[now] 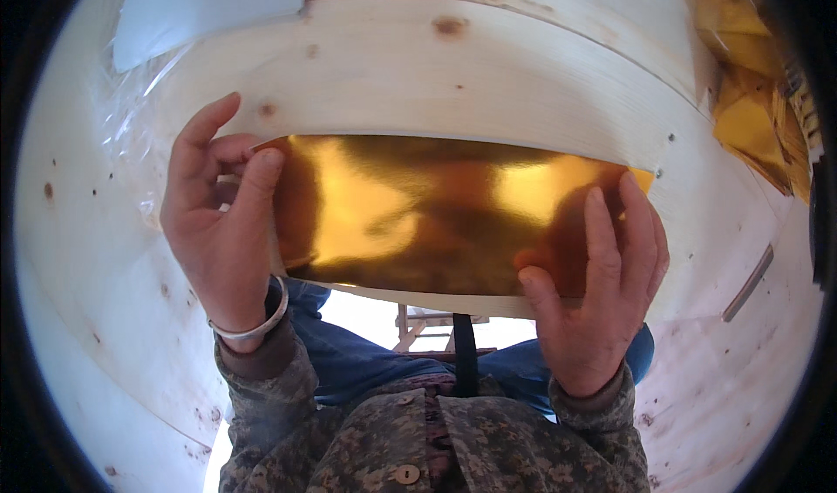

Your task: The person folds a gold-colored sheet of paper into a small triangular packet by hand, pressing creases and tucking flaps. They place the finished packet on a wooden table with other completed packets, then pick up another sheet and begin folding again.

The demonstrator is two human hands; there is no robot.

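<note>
A shiny gold foil sheet [436, 218] lies lengthwise across the wooden tabletop's near edge in front of me. My left hand [222, 197] pinches its far left corner between thumb and a finger, with the index finger raised. On the other end, my right hand [606, 275] rests with its fingers stretched out on the foil and the thumb apart, near the right edge. The foil reflects my hands and bright patches of light. A white bracelet [261, 323] circles my left wrist.
The pale, knotty wooden tabletop [375, 66] curves around me. A white sheet [209, 9] and crinkled clear plastic film [131, 127] lie at the far left. Crumpled gold foil [754, 127] sits at the far right, with a thin flat strip [748, 284] nearer.
</note>
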